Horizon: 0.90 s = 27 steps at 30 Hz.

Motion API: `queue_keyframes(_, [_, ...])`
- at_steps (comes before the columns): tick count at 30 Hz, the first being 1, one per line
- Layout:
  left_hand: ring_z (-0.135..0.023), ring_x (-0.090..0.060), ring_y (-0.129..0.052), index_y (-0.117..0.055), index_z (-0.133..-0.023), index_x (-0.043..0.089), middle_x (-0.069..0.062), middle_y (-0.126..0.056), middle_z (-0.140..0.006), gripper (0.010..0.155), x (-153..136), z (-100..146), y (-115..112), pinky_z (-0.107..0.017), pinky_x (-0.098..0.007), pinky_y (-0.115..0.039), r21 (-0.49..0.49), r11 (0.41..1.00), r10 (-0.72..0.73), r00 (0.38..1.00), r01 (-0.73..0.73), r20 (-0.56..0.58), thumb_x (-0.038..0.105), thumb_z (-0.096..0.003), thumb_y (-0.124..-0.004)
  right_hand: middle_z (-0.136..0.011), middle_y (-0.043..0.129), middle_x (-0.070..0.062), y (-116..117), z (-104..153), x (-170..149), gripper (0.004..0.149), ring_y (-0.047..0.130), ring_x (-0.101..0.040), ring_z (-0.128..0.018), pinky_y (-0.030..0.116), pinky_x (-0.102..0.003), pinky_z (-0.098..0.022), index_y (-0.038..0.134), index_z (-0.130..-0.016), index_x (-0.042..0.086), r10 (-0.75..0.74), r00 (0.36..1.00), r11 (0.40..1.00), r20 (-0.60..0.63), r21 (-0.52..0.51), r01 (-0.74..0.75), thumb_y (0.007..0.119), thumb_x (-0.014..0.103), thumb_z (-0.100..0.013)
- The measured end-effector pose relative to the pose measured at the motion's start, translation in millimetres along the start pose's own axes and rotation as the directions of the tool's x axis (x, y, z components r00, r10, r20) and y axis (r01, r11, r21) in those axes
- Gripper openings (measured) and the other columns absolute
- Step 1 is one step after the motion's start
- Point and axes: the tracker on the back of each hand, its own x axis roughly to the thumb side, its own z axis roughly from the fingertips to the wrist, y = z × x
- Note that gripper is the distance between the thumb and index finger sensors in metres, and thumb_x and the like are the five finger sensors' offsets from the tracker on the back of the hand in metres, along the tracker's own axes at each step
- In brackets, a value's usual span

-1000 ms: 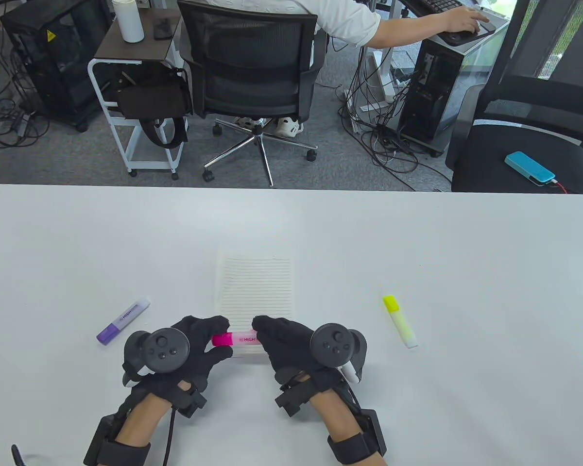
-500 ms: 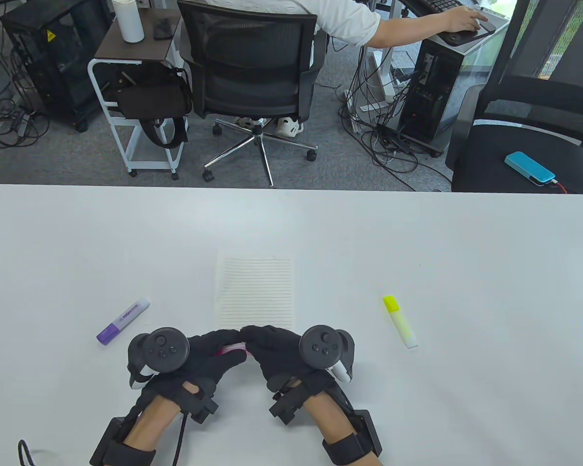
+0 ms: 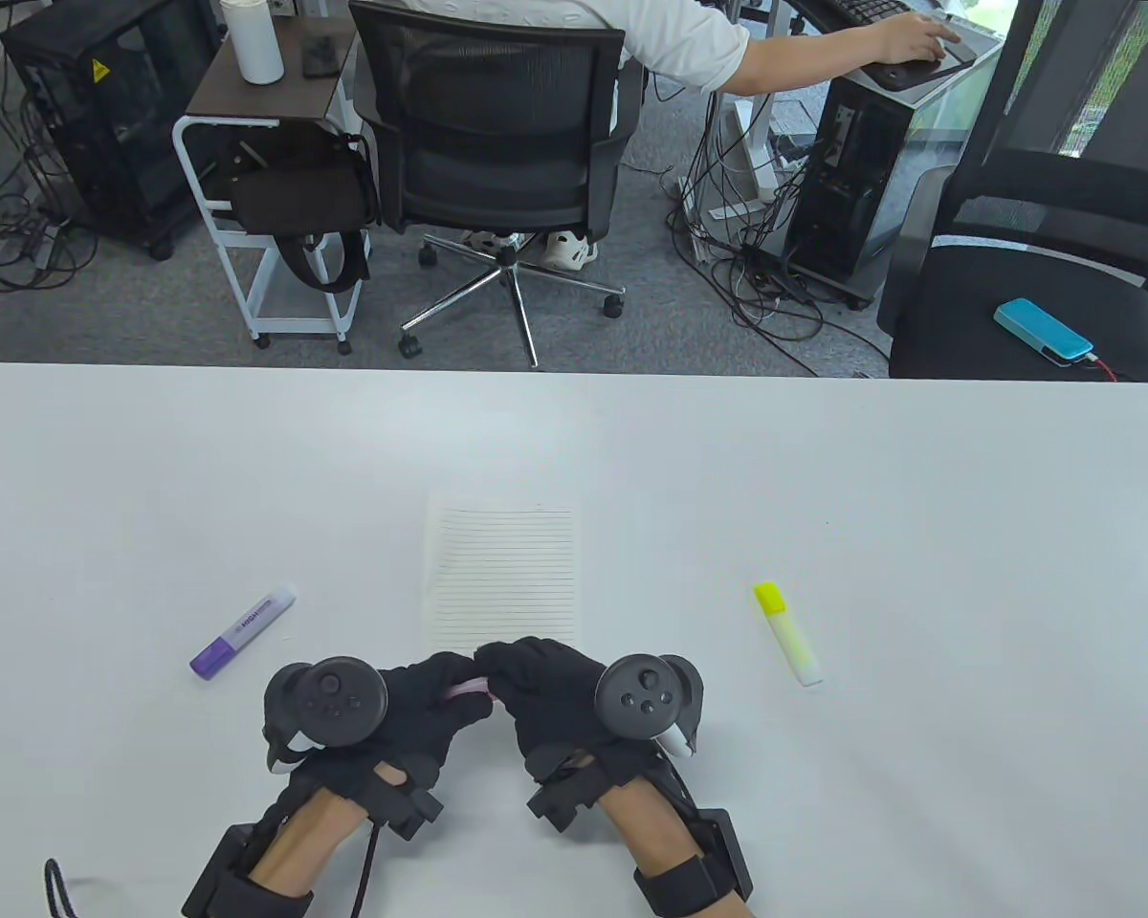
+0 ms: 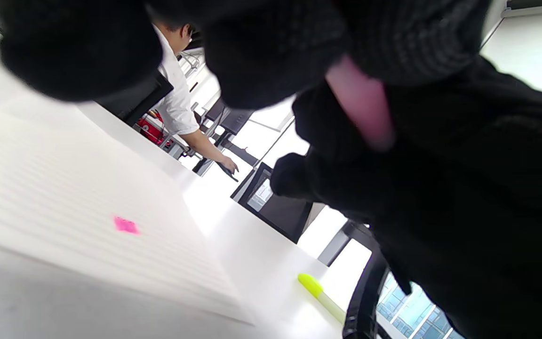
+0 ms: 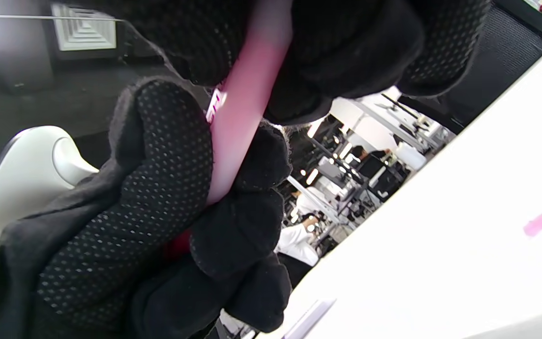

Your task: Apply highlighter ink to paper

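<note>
Both gloved hands hold a pink highlighter (image 3: 469,688) between them, just off the near edge of the lined paper (image 3: 500,574). My left hand (image 3: 430,693) grips its left end, my right hand (image 3: 526,684) its right end; the fingers hide most of the pen. The pink barrel shows between the fingers in the left wrist view (image 4: 362,108) and in the right wrist view (image 5: 243,117). A small pink ink mark (image 4: 126,225) lies on the paper, also in the right wrist view (image 5: 540,221).
A purple highlighter (image 3: 241,632) lies left of the paper and a yellow highlighter (image 3: 788,634) lies to its right, both on the white table (image 3: 823,459). Office chairs and a seated person are beyond the far edge.
The hands have come together and drawn slightly toward me. One second ago the pink cap and barrel showed between them; now the fingers cover almost all of the pen.
</note>
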Motion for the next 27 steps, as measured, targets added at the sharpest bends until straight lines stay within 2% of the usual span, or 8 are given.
queue_keyframes(2, [-0.001,0.003,-0.091,-0.085,-0.073,0.011,0.005,-0.099,-0.047,0.055,-2,1,0,-0.025,-0.034,-0.098,-0.022,0.998,0.056,0.998,-0.056,-0.010,0.052,-0.0379,-0.077,-0.067,0.093,-0.016,0,0,4,0.039,0.089,-0.037,-0.036,0.074,-0.060,-0.056,0.085,-0.082,0.016,0.014,1.000,1.000,0.015,0.010,-0.015,0.079,0.027,-0.045])
queue_keyframes(6, [-0.006,0.002,-0.093,-0.084,-0.076,0.013,0.006,-0.099,-0.050,0.055,-7,0,-2,-0.031,-0.038,-0.096,0.003,0.998,0.069,0.998,-0.069,-0.012,0.053,-0.0391,-0.077,-0.069,0.093,-0.016,-1,-2,3,0.039,0.089,-0.037,-0.038,0.073,-0.060,-0.057,0.085,-0.083,0.017,0.027,1.000,0.999,-0.007,0.018,-0.026,0.079,0.027,-0.046])
queue_keyframes(11, [-0.024,-0.006,-0.101,-0.083,-0.081,0.021,0.008,-0.098,-0.059,0.053,-5,0,4,-0.047,-0.048,-0.088,0.010,0.995,-0.094,0.995,0.095,-0.032,0.055,-0.0398,-0.079,-0.076,0.092,-0.015,0,-3,-5,0.040,0.091,-0.039,-0.046,0.072,-0.062,-0.057,0.082,-0.088,0.018,0.055,0.997,0.998,-0.049,0.041,-0.053,0.081,0.031,-0.050])
queue_keyframes(14, [-0.030,-0.009,-0.102,-0.086,-0.081,0.026,0.008,-0.099,-0.062,0.052,-7,3,12,-0.051,-0.051,-0.085,0.079,0.978,-0.187,0.978,0.194,-0.088,0.055,-0.0385,-0.083,-0.091,0.084,-0.017,-2,-3,-11,0.047,0.088,-0.043,-0.065,0.068,-0.065,-0.058,0.074,-0.096,0.019,0.085,0.992,0.996,-0.094,0.019,-0.084,0.078,0.036,-0.052])
queue_keyframes(16, [-0.032,-0.010,-0.103,-0.086,-0.082,0.027,0.007,-0.098,-0.064,0.051,-12,5,20,-0.052,-0.051,-0.085,0.108,0.942,-0.298,0.941,0.317,-0.163,0.053,-0.0382,-0.084,-0.095,0.080,-0.018,-10,-1,-16,0.051,0.086,-0.045,-0.071,0.067,-0.066,-0.058,0.071,-0.098,0.019,0.077,0.991,0.996,-0.111,-0.041,-0.082,0.078,0.038,-0.052])
queue_keyframes(19, [-0.044,-0.012,-0.103,-0.079,-0.089,0.025,0.005,-0.094,-0.075,0.053,-24,8,28,-0.057,-0.053,-0.081,0.103,0.895,-0.384,0.865,0.435,-0.323,0.046,-0.0406,-0.085,-0.100,0.075,-0.018,-20,1,-21,0.054,0.082,-0.046,-0.077,0.065,-0.067,-0.059,0.067,-0.101,0.020,0.044,0.989,0.995,-0.143,-0.082,-0.056,0.077,0.042,-0.052])
queue_keyframes(24, [-0.059,-0.019,-0.106,-0.077,-0.090,0.023,0.004,-0.094,-0.079,0.053,-47,12,34,-0.061,-0.057,-0.077,0.026,0.889,-0.369,0.749,0.458,-0.550,0.043,-0.0418,-0.086,-0.099,0.076,-0.019,-23,1,-24,0.053,0.083,-0.046,-0.076,0.065,-0.067,-0.059,0.068,-0.100,0.019,0.002,0.988,0.996,-0.154,-0.087,-0.016,0.075,0.042,-0.053])
queue_keyframes(27, [-0.061,-0.020,-0.106,-0.075,-0.090,0.020,0.004,-0.094,-0.079,0.055,-56,12,35,-0.062,-0.057,-0.076,-0.030,0.881,-0.388,0.685,0.473,-0.616,0.041,-0.0416,-0.088,-0.099,0.076,-0.019,-19,1,-24,0.053,0.083,-0.046,-0.076,0.065,-0.068,-0.059,0.068,-0.100,0.019,0.006,0.988,0.998,-0.154,-0.059,-0.016,0.075,0.042,-0.053])
